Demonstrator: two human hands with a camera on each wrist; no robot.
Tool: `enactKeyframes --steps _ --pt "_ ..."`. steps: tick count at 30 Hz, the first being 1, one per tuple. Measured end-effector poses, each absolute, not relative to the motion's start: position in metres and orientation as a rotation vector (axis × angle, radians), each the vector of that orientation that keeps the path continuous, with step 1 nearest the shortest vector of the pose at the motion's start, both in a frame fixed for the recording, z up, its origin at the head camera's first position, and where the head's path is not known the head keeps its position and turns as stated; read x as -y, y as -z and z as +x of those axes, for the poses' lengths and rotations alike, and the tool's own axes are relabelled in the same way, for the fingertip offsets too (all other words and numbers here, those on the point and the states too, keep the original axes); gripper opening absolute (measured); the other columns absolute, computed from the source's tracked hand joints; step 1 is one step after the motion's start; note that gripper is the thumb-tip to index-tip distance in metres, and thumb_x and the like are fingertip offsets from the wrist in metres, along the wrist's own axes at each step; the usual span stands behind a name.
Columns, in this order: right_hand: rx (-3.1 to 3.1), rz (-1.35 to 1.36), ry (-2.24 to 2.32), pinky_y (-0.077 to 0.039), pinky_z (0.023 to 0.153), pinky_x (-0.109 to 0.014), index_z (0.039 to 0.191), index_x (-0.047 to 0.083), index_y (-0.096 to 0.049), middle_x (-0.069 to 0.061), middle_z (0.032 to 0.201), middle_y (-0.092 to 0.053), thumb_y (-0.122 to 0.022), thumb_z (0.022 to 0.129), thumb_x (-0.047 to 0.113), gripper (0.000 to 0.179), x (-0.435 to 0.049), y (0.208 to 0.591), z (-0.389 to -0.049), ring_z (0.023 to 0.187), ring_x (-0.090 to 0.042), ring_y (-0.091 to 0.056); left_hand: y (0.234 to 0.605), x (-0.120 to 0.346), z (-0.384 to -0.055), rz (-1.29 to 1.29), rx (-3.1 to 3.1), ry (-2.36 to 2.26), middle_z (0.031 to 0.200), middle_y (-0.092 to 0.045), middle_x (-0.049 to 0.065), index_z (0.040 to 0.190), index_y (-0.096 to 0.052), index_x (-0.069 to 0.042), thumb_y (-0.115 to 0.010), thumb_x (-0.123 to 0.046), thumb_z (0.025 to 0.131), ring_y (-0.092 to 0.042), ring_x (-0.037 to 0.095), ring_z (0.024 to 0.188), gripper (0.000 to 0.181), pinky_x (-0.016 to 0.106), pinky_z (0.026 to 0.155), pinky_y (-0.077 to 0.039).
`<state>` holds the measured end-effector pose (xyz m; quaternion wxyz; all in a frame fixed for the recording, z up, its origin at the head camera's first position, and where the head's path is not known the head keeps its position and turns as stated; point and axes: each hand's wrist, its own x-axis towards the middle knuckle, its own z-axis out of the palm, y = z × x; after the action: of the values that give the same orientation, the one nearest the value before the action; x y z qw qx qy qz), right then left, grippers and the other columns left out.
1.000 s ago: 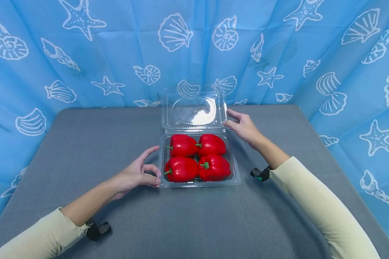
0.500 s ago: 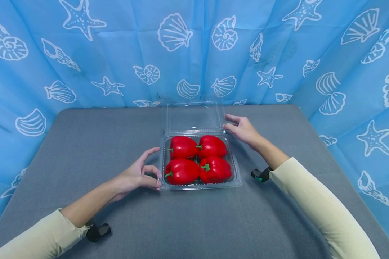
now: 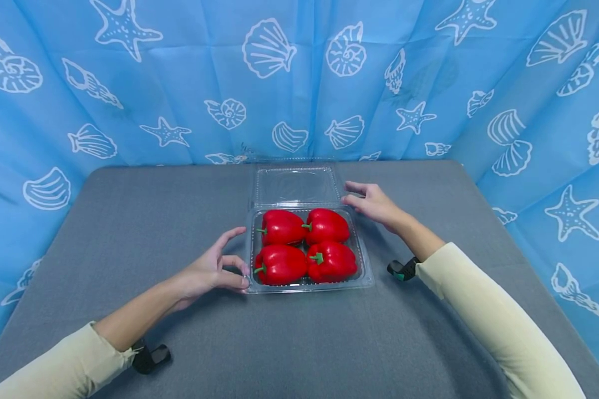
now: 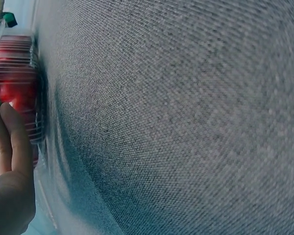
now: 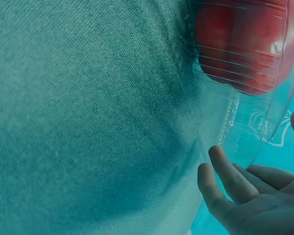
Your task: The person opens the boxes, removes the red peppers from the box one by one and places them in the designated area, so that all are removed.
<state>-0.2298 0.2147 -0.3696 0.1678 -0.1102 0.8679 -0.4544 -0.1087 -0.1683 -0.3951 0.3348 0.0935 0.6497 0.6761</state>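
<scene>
A clear plastic clamshell container (image 3: 366,271) lies open on the table, with several red bell peppers (image 3: 281,265) with green stems packed in its base. Its clear lid (image 3: 297,185) leans back toward the curtain. My left hand (image 3: 207,271) holds the base's near left corner with thumb and curled fingers, the index finger stretched along the left side. Beside the lid's right edge is my right hand (image 3: 374,205), thumb and index finger apart. In the right wrist view, the right fingers (image 5: 230,178) are loosely extended near the lid, with the thumb tip off to the side.
Grey cloth covers the table (image 3: 299,343). A blue curtain (image 3: 179,83) with white shell and starfish prints hangs behind it and along both sides. Black wrist cameras sit at both cuffs, the left one (image 3: 151,357) low over the table.
The lid has tipped farther back and down toward the table, and my right hand has lowered slightly alongside it. The base has shifted slightly toward me; my left hand stays at its corner.
</scene>
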Motion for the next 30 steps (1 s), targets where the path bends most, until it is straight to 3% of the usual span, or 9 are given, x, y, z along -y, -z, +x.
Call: enactKeyframes --steps 10,17,24,30 --pt "-2.509 -0.428 1.211 -0.036 0.107 -0.061 0.156 0.002 -0.023 -0.025 0.157 -0.029 -0.059 0.097 0.025 0.073 -0.219 0.366 -0.222 0.142 -0.045 -0.032 0.395 0.168 -0.110 0.225 -1.679 -1.780 0.096 -0.067 0.008 0.157 -0.007 -0.027 -0.068 -0.004 0.090 -0.069 0.024 0.087 0.093 0.039 0.088 -0.056" --pt "-2.710 -0.509 1.089 -0.034 0.108 -0.064 0.158 0.010 -0.025 -0.018 0.160 -0.027 -0.066 0.092 0.031 0.081 -0.221 0.358 -0.207 0.145 -0.039 -0.027 0.393 0.168 -0.110 0.216 -1.663 -1.786 0.097 -0.067 0.009 0.157 -0.007 -0.026 -0.066 -0.004 0.092 -0.069 0.026 0.088 0.091 0.040 0.088 -0.056" --pt "-2.649 -0.706 1.184 -0.038 0.106 -0.061 0.154 0.008 -0.033 -0.015 0.156 -0.036 -0.073 0.088 0.023 0.079 -0.226 0.349 -0.188 0.138 -0.040 -0.039 0.391 0.167 -0.112 0.212 -1.683 -1.771 0.098 -0.068 0.009 0.157 -0.009 -0.026 -0.065 -0.005 0.092 -0.069 0.026 0.088 0.089 0.039 0.085 -0.057" --pt "-2.501 -0.923 1.252 -0.045 0.101 -0.056 0.150 0.012 -0.042 -0.008 0.148 -0.050 -0.081 0.081 0.018 0.080 -0.229 0.348 -0.170 0.128 -0.031 -0.053 0.390 0.165 -0.113 0.193 -1.706 -1.756 0.098 -0.068 0.009 0.157 -0.009 -0.025 -0.065 -0.007 0.092 -0.068 0.026 0.088 0.088 0.038 0.085 -0.056"
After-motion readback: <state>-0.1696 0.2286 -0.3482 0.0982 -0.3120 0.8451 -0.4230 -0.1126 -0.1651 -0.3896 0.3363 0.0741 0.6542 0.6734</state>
